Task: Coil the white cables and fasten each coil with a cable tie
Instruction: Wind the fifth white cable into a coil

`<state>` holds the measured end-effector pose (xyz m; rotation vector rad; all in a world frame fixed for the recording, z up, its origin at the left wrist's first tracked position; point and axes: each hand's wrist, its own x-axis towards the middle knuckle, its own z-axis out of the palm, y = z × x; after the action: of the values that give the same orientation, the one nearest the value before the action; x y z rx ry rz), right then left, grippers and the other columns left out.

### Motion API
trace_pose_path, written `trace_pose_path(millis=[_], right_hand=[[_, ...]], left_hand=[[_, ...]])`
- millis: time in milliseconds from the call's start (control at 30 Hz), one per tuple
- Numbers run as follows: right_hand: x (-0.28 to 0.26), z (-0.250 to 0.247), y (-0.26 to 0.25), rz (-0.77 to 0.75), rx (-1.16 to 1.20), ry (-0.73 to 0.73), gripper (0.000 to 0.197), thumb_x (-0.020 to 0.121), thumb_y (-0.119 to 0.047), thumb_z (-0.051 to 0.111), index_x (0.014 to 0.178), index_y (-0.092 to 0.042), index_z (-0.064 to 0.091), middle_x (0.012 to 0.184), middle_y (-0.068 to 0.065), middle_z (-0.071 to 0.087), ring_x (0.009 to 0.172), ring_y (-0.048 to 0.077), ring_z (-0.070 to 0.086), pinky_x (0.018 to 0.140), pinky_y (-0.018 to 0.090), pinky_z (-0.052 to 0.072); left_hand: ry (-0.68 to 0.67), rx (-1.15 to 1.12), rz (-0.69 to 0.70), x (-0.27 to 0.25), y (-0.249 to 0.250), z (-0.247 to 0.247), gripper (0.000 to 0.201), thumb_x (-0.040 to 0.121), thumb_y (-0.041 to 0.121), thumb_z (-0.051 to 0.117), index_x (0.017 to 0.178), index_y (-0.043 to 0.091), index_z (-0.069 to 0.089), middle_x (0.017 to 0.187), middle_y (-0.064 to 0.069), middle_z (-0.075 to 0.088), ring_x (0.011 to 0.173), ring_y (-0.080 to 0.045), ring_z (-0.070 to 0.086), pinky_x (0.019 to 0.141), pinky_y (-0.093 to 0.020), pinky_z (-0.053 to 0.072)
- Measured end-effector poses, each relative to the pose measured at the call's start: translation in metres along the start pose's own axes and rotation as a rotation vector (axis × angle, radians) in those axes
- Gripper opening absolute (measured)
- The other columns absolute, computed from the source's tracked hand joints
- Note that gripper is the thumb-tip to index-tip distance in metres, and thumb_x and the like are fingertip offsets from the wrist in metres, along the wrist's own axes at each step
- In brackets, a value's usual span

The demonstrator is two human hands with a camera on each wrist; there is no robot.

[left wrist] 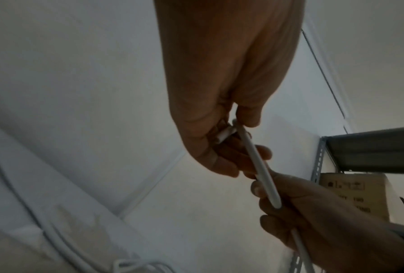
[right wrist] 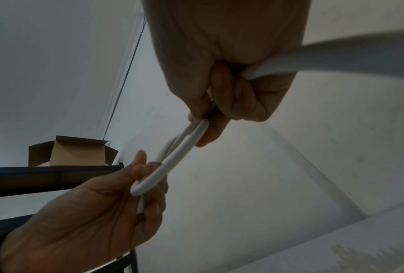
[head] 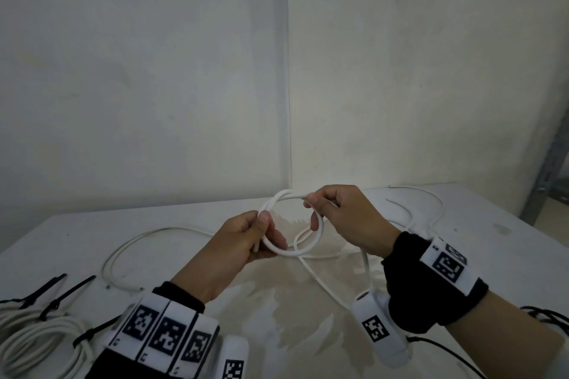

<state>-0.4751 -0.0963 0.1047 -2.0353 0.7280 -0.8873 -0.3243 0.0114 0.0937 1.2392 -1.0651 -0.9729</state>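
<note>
Left hand (head: 243, 240) pinching one side of a small white cable loop (head: 295, 251) held above the table (head: 492, 224), right hand (head: 345, 218) gripping the loop's far side, tied cable coils (head: 34, 335) at the table's near left edge, loose cable (head: 132, 243) lying beyond them

smooth plastic-looking white cable (head: 308, 248); matt stained table (head: 308, 317); brown cardboard box (right wrist: 72, 151).
</note>
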Motion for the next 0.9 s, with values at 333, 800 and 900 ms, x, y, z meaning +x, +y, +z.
trace_pose_path(millis=[333, 800, 900], right_hand=[[0.004, 0.0, 0.005, -0.015, 0.005, 0.004, 0.025, 0.094, -0.019, 0.051, 0.075, -0.01, 0.064, 0.059, -0.003, 0.062, 0.052, -0.003, 0.048, 0.057, 0.006, 0.037], [0.008, -0.017, 0.058, -0.075, -0.353, 0.11, 0.011, 0.097, -0.019, 0.043, 0.096, -0.015, 0.053, 0.067, 0.001, 0.047, 0.056, 0.009, 0.042, 0.054, 0.018, 0.032], [0.013, 0.0, 0.06, -0.328, -0.735, 0.168, 0.009, 0.087, -0.012, 0.056, 0.086, -0.006, 0.063, 0.071, 0.009, 0.057, 0.061, 0.025, 0.057, 0.055, 0.025, 0.039]], left_hand=[[-0.074, -0.153, -0.066, -0.001, 0.001, 0.001, 0.032, 0.097, 0.018, 0.032, 0.082, 0.001, 0.054, 0.058, -0.004, 0.064, 0.063, -0.014, 0.068, 0.069, -0.021, 0.057], [0.321, -0.28, 0.142, 0.011, -0.006, -0.052, 0.034, 0.1, 0.02, 0.028, 0.076, 0.007, 0.049, 0.044, 0.007, 0.046, 0.044, -0.004, 0.05, 0.06, -0.017, 0.056], [0.332, -0.224, 0.166, 0.013, -0.008, -0.052, 0.035, 0.1, 0.021, 0.028, 0.077, 0.007, 0.05, 0.045, 0.008, 0.047, 0.045, -0.003, 0.05, 0.061, -0.017, 0.055]])
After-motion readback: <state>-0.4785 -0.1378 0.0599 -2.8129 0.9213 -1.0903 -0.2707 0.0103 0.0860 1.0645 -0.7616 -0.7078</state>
